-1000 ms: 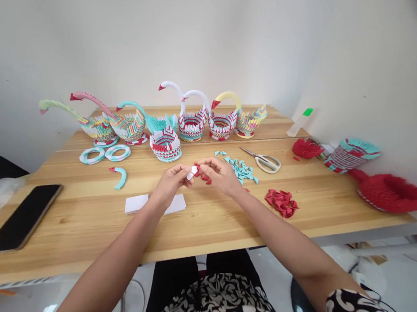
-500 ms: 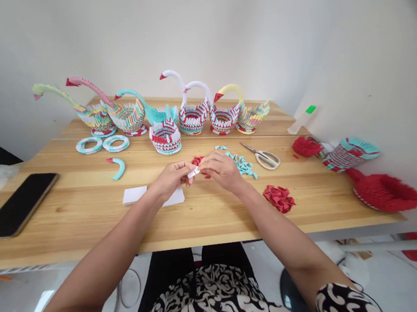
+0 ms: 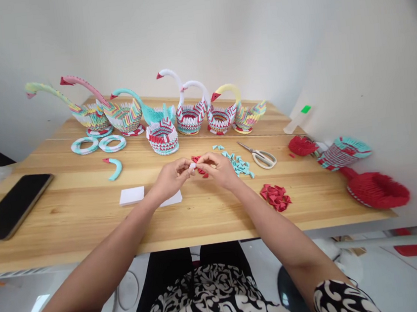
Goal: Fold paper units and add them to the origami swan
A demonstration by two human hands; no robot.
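Note:
Between my fingertips is a small folded piece of white paper, mostly covered by them. My left hand pinches it from one side, and my right hand grips its other end. Under and beside my left wrist lie two stacks of white paper slips, one partly covered by the forearm. Just behind my hands sits a small pile of red folded paper pieces. Turquoise folded pieces are scattered to the right of my right hand, and a second red pile lies nearer the front edge.
Several paper swans line the table's back. Two paper rings, a turquoise swan neck and a phone lie to the left. Scissors rest right of centre. A red paper swan body stands at the right edge.
The white paper has been folded smaller and shows less between my fingers. Both hands have shifted their grip slightly. The whole view has moved a little.

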